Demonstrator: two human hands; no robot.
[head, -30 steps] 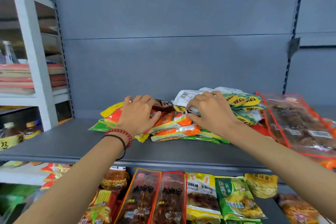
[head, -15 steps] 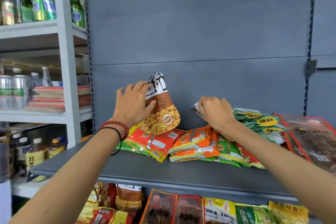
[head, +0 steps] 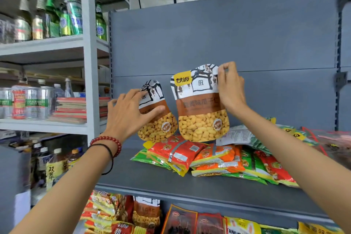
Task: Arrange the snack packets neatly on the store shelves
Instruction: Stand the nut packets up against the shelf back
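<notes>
Two brown-and-white pouches of yellow kernels stand upright against the grey back panel. My left hand [head: 131,112] holds the left pouch [head: 158,119] with its fingers across the pouch's upper left and the thumb on the brown band. My right hand [head: 230,89] pinches the top right edge of the larger right pouch [head: 201,106]. Below them a loose heap of red, orange and green snack packets [head: 209,156] lies flat on the grey shelf [head: 152,182].
White and green packets [head: 247,136] and clear red-edged packs [head: 334,142] lie at the right of the shelf. More snack packets [head: 144,213] fill the lower shelf. A white rack [head: 87,62] at the left holds bottles, cans and stacked books.
My left hand has stood its pouch more upright. My right hand has lifted a second kernel pouch from the pile and set it upright beside the first. The camera has tilted upward.
</notes>
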